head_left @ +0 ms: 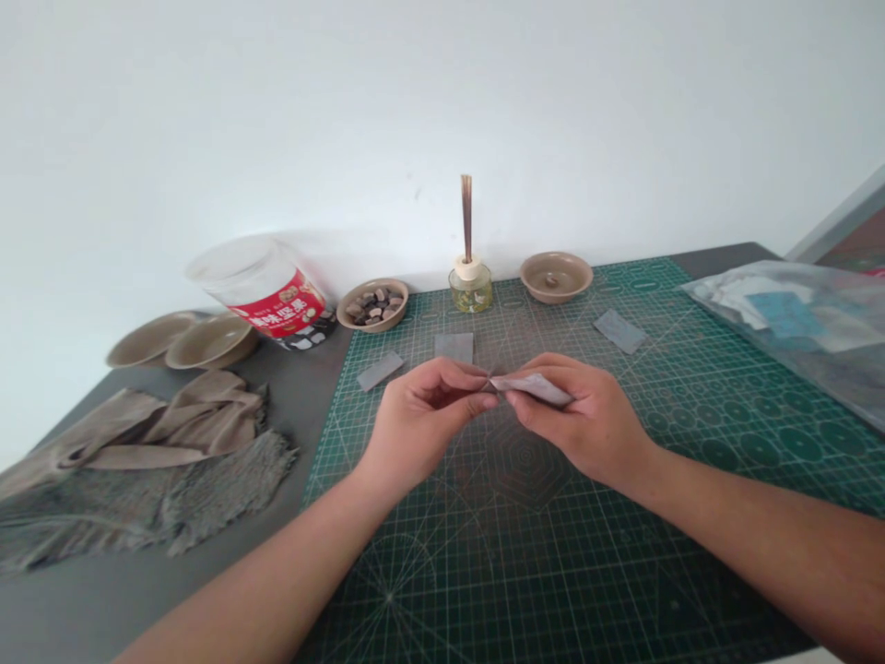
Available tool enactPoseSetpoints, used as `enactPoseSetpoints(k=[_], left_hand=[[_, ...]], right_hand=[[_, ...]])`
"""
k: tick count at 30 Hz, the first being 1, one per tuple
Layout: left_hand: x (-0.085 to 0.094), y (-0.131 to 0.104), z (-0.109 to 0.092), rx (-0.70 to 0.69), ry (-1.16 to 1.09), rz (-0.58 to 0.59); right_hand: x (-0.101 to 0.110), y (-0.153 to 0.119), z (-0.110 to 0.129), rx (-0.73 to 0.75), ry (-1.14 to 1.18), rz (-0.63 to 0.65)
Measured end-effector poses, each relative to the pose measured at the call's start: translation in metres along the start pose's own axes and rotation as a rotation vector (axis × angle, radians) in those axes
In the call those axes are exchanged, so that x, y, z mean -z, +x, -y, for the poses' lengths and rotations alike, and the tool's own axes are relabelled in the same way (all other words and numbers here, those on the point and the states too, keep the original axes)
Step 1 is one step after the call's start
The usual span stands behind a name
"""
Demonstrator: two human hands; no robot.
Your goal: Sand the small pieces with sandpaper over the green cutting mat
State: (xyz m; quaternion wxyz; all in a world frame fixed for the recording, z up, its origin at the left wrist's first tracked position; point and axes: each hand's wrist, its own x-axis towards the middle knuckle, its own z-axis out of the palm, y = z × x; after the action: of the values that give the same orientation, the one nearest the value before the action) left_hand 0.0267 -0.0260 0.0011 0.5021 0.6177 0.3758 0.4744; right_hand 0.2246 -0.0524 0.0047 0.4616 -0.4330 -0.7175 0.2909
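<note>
My right hand (pixel 581 406) is closed on a small folded piece of pale grey sheet (pixel 536 387), which looks like sandpaper. Thumb and fingers of my left hand (pixel 435 406) are pinched together, their tips meeting the sheet's left end. Whatever sits between those left fingertips is too small or too hidden to name. Both hands are raised over the middle of the green cutting mat (pixel 442 590). Flat grey rectangles lie on the mat behind them: one at the left (pixel 380 371), one in the middle (pixel 454 348) and one at the right (pixel 620 331).
Along the wall stand a bowl of small stones (pixel 373 304), a reed diffuser (pixel 471 284) and a bowl with a small piece inside (pixel 557 277). Leftward are a tilted plastic tub (pixel 269 295), two brown bowls (pixel 211 341) and a crumpled cloth (pixel 152 470). A plastic bag (pixel 795 323) lies right.
</note>
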Motion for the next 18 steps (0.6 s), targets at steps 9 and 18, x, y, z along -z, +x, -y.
enactPoseSetpoints(k=[9,18], left_hand=[[0.0034,-0.0013,0.0017,-0.042,0.034,-0.009],[0.0028,-0.0026,-0.0042,-0.036,0.010,0.013]], right_hand=[[0.0015,-0.0003,-0.0025,0.065,0.038,0.029],[0.0006,-0.0040,-0.0055,0.153,-0.053,-0.002]])
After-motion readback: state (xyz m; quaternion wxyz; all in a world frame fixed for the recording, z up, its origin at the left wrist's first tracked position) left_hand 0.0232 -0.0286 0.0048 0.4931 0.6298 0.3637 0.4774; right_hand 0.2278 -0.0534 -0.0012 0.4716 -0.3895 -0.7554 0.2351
